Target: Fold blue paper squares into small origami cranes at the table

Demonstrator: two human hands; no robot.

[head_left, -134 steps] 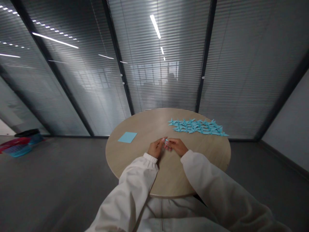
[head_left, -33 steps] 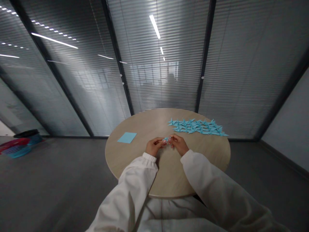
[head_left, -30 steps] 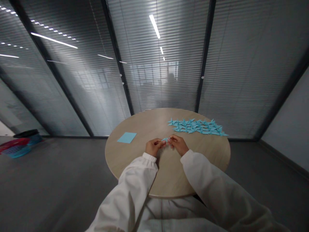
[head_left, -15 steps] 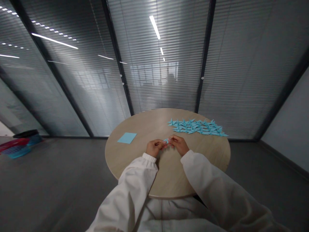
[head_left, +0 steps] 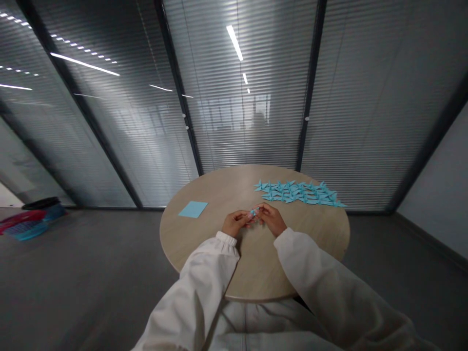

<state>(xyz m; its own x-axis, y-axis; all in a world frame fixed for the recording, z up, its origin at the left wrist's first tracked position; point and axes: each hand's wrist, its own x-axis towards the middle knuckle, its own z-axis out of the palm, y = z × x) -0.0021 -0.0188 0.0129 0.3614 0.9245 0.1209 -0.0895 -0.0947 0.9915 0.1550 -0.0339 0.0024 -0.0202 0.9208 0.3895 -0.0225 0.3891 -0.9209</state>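
Between the fingertips of both hands is a small piece of folded blue paper (head_left: 252, 212), mostly covered by the fingers. My left hand (head_left: 234, 223) pinches it from the left, and my right hand (head_left: 272, 218) pinches it from the right. Both are held above the middle of the round wooden table (head_left: 263, 273). Beyond my right hand, rows of several folded blue paper cranes (head_left: 298, 191) lie close together. A flat square sheet of blue paper (head_left: 193, 209) rests to the left of my left hand.
Baskets in red and blue (head_left: 27, 226) stand on the grey floor at the far left. Behind the table rises a glass partition (head_left: 252, 131) with blinds and dark frames. A plain wall (head_left: 435, 180) is at the right.
My fingers have shifted slightly around the folded paper, and less of it shows between them. The cranes and the flat sheet lie as before.
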